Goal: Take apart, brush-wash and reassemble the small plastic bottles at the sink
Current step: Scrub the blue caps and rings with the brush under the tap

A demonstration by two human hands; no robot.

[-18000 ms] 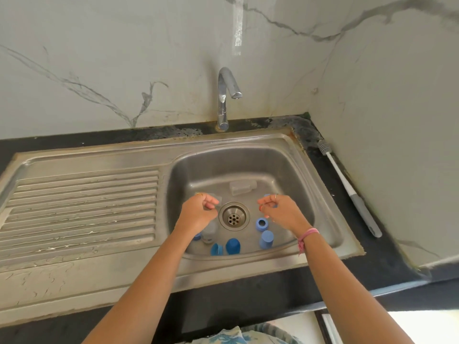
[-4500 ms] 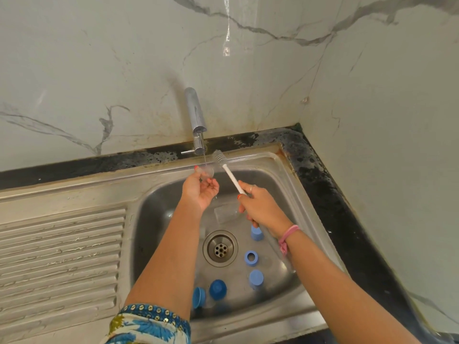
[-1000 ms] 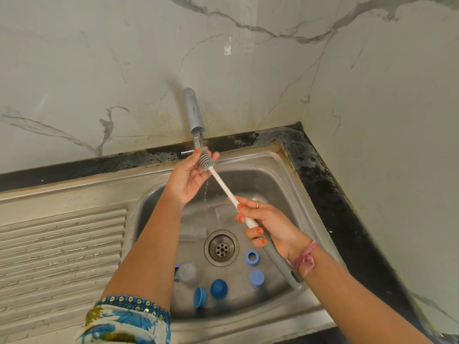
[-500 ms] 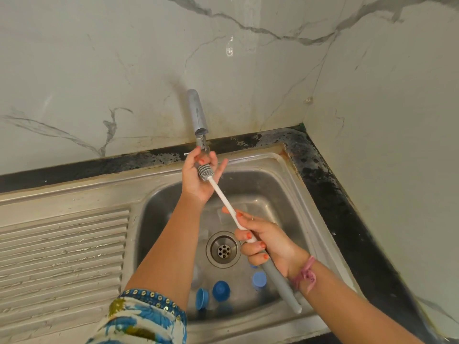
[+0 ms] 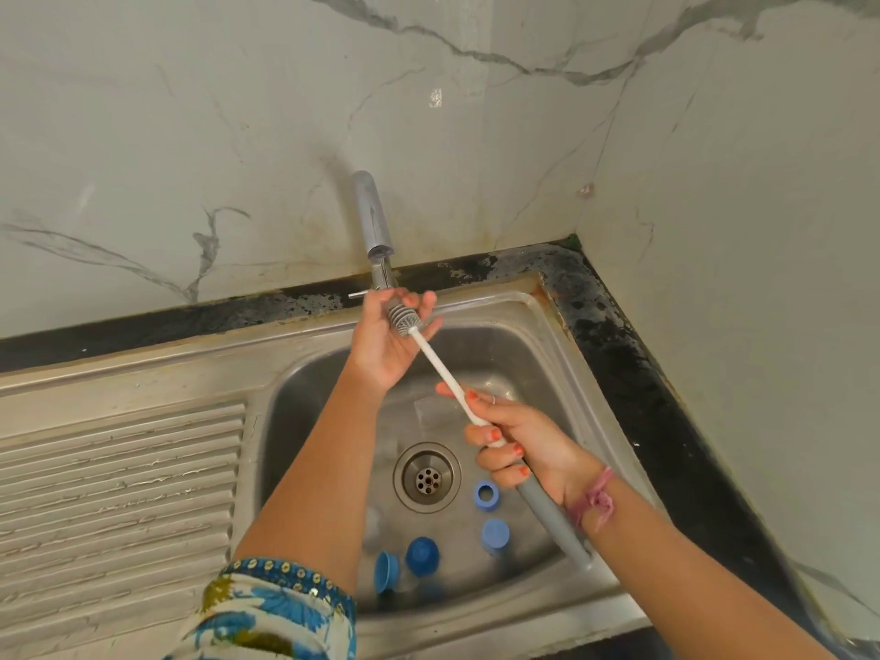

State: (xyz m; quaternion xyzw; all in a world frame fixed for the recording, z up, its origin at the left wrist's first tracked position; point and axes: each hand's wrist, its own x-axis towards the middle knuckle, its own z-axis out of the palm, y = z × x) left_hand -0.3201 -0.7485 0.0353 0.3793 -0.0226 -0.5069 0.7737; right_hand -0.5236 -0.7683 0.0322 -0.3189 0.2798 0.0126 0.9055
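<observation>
Head view: right hand grasps brush at the joint of white shaft and grey handle, fingers curled around it, handle end sticking out past the wrist. Bristle head lies in left hand, under tap; left fingers curl loosely around the bristles, whether they hold a bottle part too I cannot tell. Sink basin: blue caps and a blue ring near drain, clear bottle lying behind the drain.
</observation>
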